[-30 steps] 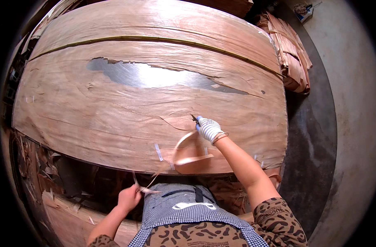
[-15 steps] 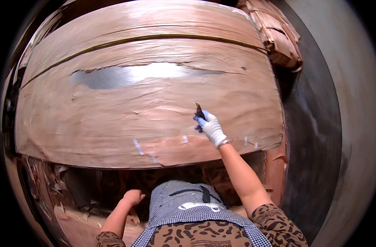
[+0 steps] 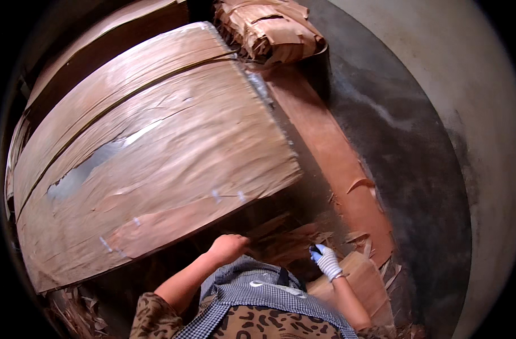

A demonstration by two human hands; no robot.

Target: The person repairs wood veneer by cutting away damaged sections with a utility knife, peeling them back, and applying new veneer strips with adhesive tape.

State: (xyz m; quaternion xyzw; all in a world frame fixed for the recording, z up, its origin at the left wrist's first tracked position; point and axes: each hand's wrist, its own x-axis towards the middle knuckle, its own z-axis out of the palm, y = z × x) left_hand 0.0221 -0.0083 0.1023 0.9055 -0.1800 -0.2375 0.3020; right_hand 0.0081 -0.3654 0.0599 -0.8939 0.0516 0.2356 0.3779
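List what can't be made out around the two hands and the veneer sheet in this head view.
- Right hand: gloved, closed on a small dark thing; too small to identify.
- Left hand: palm side faces away, so any grip is hidden.
- Veneer sheet: its left end runs into the dark fisheye rim.
- Scraps below the sheet: in shadow, and the apron covers their near part.

I see my bare left hand (image 3: 228, 247) beside dry, splintery wood scraps (image 3: 286, 240), matt and rough. My right hand (image 3: 325, 261) wears a white knitted cloth glove. Above both hands lies a thin veneer sheet (image 3: 156, 164), matt, grainy and torn, patched with pale tape strips (image 3: 215, 196).
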